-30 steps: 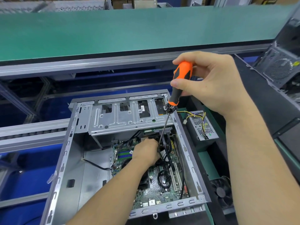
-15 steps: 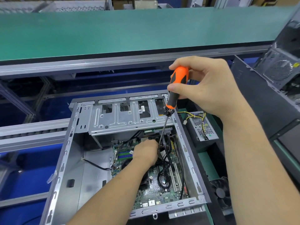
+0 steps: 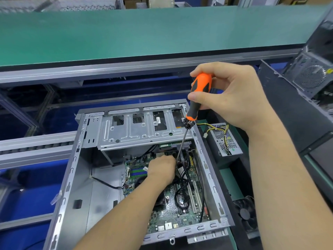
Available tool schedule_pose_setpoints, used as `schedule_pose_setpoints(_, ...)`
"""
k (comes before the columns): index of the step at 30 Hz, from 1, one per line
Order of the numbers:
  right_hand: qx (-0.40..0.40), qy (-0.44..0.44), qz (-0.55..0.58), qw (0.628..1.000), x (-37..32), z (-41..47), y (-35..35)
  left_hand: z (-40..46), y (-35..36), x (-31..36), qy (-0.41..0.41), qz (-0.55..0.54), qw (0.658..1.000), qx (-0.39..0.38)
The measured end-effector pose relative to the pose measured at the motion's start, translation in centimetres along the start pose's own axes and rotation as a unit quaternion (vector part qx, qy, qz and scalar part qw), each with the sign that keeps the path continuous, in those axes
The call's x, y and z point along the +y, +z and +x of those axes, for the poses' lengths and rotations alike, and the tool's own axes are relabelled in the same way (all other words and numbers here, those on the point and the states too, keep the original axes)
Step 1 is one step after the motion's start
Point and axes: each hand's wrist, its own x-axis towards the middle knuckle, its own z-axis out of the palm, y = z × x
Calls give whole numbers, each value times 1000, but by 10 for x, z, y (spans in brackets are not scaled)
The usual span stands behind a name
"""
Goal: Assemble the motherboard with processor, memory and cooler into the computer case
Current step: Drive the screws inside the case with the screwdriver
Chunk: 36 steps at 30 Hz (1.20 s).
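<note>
Head view: open case (image 3: 75, 177) lies on its side, seen from above, with both hands over it.
Case: grey metal shell; drive cage (image 3: 144, 130) spans its far end.
Motherboard: green board (image 3: 173, 213) sits flat on the case floor, right half, with black cables (image 3: 183, 192) looped over its slots.
Right hand: right hand (image 3: 232, 98) is raised above the far right corner of the case, thumb and fingers clenched around the orange-and-black handle of the screwdriver (image 3: 196, 101).
Screwdriver: tilted, handle up and to the right; a clump of small dark screws (image 3: 188, 123) clings to the shaft just below the handle; the shaft runs down into the case toward the left hand.
Left hand: left hand (image 3: 162, 168) is down inside the case on the board, just beside the shaft's lower end; fingers curl under, out of sight, so cannot tell what they grasp, if anything.
Tip: hidden behind the left hand.
Power supply: perforated box (image 3: 225, 139) with yellow and black wires lies outside the case, to its right.
Fan: black fan (image 3: 245, 213) lies near the case's near right corner.
Belt: green conveyor (image 3: 144, 33) runs across beyond the case.
</note>
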Motion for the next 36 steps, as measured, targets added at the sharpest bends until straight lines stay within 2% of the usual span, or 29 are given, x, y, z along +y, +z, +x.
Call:
schedule_pose_setpoints(7, 9, -30, 37, 999, -10, 8, -7, -4, -5, -6, 1, -115, 993, 3)
schedule_pose_setpoints(13, 29, -45, 73, 996, -26, 15, -5, -20, -23, -20, 15, -142, 987, 80)
schedule_pose_setpoints(20, 29, -55, 79, 995, -46, 23, 13, -46, -26, -30, -39, -187, 974, 121)
schedule_pose_setpoints(27, 94, -46, 69, 992, -55, 27, 35, -58, -20, -33, -104, -298, 938, 140)
schedule_pose_setpoints(30, 125, -57, 63, 989, -60, 28, 36, -60, -20, -37, -98, -337, 925, 148)
schedule_pose_setpoints(36, 137, -54, 50, 988, -66, 28, 36, -59, -16, -44, -80, -385, 908, 146)
